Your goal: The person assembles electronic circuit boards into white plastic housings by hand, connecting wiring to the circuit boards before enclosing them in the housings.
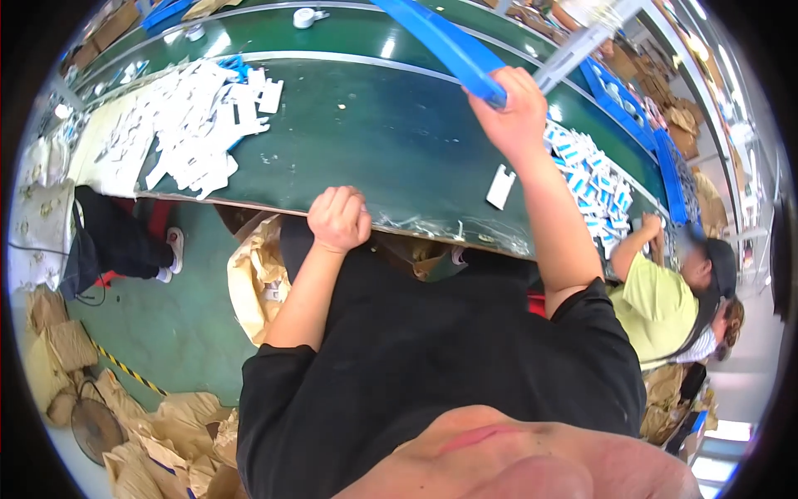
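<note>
My right hand [517, 112] is raised over the far part of the green work table [374, 125], its fingers wrapped round the near end of a long blue plastic tray [440, 41]. The tray slants up and left, out of the picture. At the table's front edge my left hand [339, 219] is closed in a fist; whatever may be inside it is hidden. One white plastic piece [500, 186] lies by itself below my right hand. A heap of flat white plastic parts [195, 125] covers the table's left side.
White-and-blue parts [590, 179] are piled on the right, where a co-worker in a yellow-green shirt [648, 303] reaches in. Blue bins [619, 100] line the far right. A metal post [582, 54] rises beyond my right hand. Brown paper sacks [166, 432] lie at lower left.
</note>
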A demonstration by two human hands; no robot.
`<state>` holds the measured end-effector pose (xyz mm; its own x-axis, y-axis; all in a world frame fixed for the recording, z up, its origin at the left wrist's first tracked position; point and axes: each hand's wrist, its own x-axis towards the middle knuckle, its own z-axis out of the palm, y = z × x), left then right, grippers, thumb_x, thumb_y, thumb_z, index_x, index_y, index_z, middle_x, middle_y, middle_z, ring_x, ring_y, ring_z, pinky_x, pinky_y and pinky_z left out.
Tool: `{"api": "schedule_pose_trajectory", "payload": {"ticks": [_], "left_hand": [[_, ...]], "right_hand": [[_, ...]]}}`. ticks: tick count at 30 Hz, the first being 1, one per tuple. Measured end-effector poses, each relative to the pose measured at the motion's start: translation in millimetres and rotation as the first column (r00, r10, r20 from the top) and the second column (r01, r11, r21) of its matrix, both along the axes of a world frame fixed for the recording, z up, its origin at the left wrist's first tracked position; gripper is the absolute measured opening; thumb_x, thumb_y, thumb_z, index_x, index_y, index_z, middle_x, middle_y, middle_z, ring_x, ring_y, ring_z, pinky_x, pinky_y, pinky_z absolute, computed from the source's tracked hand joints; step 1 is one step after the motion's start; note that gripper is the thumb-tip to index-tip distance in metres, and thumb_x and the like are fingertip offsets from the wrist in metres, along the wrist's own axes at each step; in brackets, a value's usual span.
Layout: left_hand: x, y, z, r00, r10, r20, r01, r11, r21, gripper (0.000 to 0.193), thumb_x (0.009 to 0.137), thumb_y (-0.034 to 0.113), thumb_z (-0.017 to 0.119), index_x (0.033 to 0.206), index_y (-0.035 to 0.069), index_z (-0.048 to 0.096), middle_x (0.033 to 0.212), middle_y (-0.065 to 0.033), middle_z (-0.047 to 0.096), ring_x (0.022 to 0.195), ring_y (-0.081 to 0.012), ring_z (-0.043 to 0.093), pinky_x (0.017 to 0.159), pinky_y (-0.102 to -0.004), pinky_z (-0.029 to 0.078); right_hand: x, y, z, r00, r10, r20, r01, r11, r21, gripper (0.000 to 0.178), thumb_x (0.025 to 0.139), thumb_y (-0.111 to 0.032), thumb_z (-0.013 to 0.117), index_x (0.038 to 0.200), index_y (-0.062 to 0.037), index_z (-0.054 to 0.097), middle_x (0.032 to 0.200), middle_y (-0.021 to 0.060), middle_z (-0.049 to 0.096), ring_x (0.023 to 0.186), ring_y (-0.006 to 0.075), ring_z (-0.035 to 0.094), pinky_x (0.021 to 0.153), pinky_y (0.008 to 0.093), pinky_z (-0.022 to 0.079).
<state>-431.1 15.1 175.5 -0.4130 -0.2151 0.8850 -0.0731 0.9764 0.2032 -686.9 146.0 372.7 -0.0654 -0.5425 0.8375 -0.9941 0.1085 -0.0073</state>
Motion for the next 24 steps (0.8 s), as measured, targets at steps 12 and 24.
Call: {"api": "schedule_pose_trajectory", "payload": {"ticks": [12,24], "left_hand": [[0.6,-8.0,-10.3,0.999,0.044,0.004,-0.043,0.997,-0.061,0.018,0.066,0.019,0.06,0.075,0.006,0.066,0.083,-0.0076,0.069,0.064,-0.0212,0.062,0.056,-0.0323,0.044],[0.1,-1.6,-9.6,0.991,0.096,0.095,-0.089,0.994,-0.066,0.017,0.061,0.02,0.057,0.072,0.009,0.064,0.08,-0.0036,0.071,0.066,-0.0194,0.067,0.059,-0.0285,0.044]], "right_hand": [[-255.6,-183.7,-34.1,0.942,-0.32,-0.105,0.329,0.939,0.094,0.023,0.074,-0.017,0.081,0.097,-0.0171,0.077,0.107,0.0026,0.074,0.114,0.0286,0.063,0.098,0.054,0.045],[-432.5,-243.0,-110.1,0.955,-0.23,0.188,0.208,0.969,0.13,0.022,0.075,-0.016,0.081,0.097,-0.0149,0.078,0.127,0.0113,0.068,0.121,0.0384,0.057,0.109,0.0455,0.044]]}}
